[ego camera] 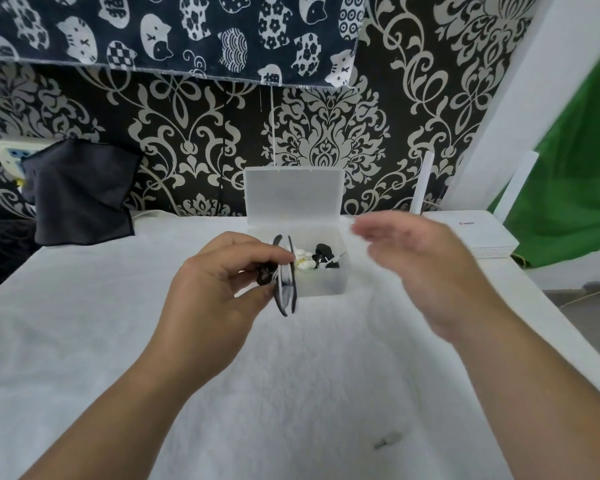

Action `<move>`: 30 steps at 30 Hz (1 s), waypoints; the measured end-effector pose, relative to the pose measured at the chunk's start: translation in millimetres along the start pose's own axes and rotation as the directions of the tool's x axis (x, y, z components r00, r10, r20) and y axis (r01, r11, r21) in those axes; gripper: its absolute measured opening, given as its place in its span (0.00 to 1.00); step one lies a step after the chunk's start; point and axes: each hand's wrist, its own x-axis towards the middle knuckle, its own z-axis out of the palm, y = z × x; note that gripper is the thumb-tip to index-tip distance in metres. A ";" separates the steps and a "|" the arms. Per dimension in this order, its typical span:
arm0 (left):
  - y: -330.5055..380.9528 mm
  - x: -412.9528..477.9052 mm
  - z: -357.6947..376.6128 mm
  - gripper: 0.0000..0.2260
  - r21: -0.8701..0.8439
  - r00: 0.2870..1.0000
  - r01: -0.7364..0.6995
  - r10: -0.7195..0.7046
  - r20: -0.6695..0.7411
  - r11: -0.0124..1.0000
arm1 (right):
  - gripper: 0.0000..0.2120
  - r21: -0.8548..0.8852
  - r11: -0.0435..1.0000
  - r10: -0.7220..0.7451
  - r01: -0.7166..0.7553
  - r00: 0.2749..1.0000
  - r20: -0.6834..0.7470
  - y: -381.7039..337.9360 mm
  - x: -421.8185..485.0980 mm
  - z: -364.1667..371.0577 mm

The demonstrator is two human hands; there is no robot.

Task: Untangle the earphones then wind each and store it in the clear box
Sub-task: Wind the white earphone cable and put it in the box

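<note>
The left hand (pixel 215 289) pinches a wound earphone coil (pixel 284 285) beside the clear box (pixel 321 282), while the right hand (pixel 426 268) hovers, fingers relaxed.

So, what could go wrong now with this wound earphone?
1. The wound earphone in the left hand may spring loose, since the right hand is off it.
2. The clear box already holds earphones; the new coil could tangle with them.
3. The small dark piece on the cloth may be forgotten.

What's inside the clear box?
In the clear box lie white earphones and black earphones. The left hand, holding a black coil, covers the box's left corner, so that part is hidden.
</note>
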 end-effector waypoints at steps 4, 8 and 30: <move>-0.2 -1.7 3.0 0.25 -0.086 0.998 -0.002 0.007 0.058 0.996 | 0.16 0.150 0.986 0.023 -0.077 0.942 0.334 8.9 -5.9 35.6; -0.1 -0.5 0.3 0.23 -0.181 0.999 0.012 -0.007 0.031 0.983 | 0.08 -0.042 0.997 0.077 -0.067 0.938 0.337 9.6 -12.1 47.3; -0.5 -4.6 3.5 0.23 0.399 0.978 -0.022 0.102 -0.181 0.917 | 0.16 -0.061 0.972 0.233 -0.227 0.890 0.393 -15.9 -23.1 41.2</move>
